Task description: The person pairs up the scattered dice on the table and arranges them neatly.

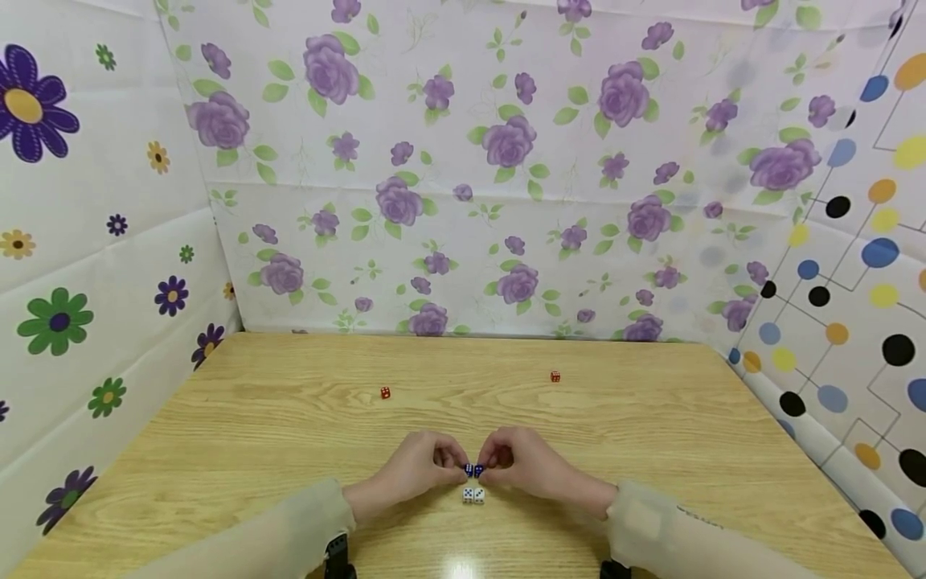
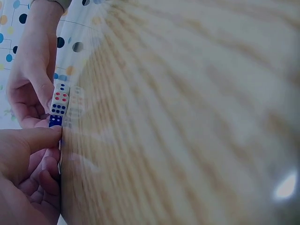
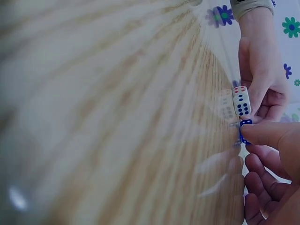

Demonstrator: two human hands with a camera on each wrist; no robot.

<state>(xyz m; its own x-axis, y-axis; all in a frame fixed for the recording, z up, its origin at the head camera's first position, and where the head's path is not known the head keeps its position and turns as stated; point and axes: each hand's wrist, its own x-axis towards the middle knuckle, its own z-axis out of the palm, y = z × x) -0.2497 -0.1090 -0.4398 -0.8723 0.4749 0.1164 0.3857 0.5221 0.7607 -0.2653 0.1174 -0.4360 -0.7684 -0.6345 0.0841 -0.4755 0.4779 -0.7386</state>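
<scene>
Two blue dice with white pips stand side by side on the wooden table. My left hand (image 1: 422,466) pinches the left blue die (image 1: 469,470) between thumb and fingers. From the other side, my right hand (image 1: 526,464) pinches the right blue die (image 1: 479,470). Just on the near side of them sit two white dice, a left white die (image 1: 468,495) and a right white die (image 1: 479,496), close against each other. The left wrist view shows a white die (image 2: 60,97) with red and blue pips; fingertips partly cover the blue dice there.
Farther back on the table (image 1: 289,418) lie a red die (image 1: 386,392) to the left and another red die (image 1: 555,375) to the right. Patterned cloth walls, a floral one (image 1: 470,241) at the back, enclose the table at the back and both sides.
</scene>
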